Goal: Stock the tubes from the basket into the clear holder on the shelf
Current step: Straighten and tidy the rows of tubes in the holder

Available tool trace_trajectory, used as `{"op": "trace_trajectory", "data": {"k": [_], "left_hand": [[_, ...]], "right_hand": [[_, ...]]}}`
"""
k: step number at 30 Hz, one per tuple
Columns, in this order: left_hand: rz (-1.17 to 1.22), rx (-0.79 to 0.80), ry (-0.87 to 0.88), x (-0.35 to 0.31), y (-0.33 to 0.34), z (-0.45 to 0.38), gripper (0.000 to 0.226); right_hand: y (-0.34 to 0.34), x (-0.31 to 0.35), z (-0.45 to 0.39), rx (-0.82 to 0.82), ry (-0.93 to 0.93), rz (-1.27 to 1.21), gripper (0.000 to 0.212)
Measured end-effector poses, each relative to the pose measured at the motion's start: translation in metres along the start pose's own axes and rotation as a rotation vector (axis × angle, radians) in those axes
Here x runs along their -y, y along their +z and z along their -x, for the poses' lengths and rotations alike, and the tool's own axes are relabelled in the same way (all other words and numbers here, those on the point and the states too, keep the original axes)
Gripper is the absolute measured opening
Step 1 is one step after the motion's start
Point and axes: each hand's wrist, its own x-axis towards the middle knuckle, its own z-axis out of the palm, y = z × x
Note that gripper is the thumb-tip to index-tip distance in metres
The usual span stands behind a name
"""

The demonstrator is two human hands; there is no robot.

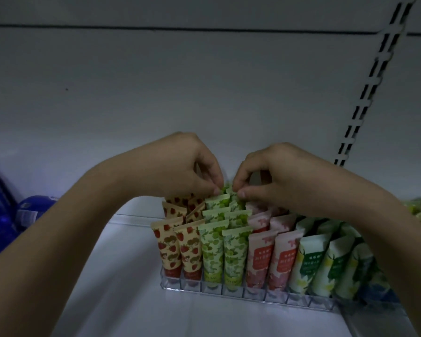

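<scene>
Hands meet over back row of clear holder (229, 291) on white shelf (131, 300). Left hand (180, 166) and right hand (272, 176) each pinch top edge of a green grape-print tube (225, 197), fingers curled. Strawberry tubes (170, 249) stand left, pink tubes (260, 259) right.

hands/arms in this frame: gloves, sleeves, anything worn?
Nothing worn that shows. The left hand and right hand are bare, no gloves. Both forearms are bare to the frame edge, no sleeve in view. No rings, watch or bands seen. Fingers have short nails.
</scene>
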Motion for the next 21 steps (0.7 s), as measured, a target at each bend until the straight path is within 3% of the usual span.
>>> {"op": "trace_trajectory", "data": {"k": [17, 21], "left_hand": [[0.071, 0.051, 0.006, 0.009, 0.011, -0.007, 0.011], [0.079, -0.096, 0.01, 0.01, 0.003, -0.004, 0.012]], "right_hand": [[0.014, -0.001, -0.004, -0.038, 0.045, 0.026, 0.01], [0.004, -0.005, -0.004, -0.152, 0.088, -0.004, 0.012]]}}
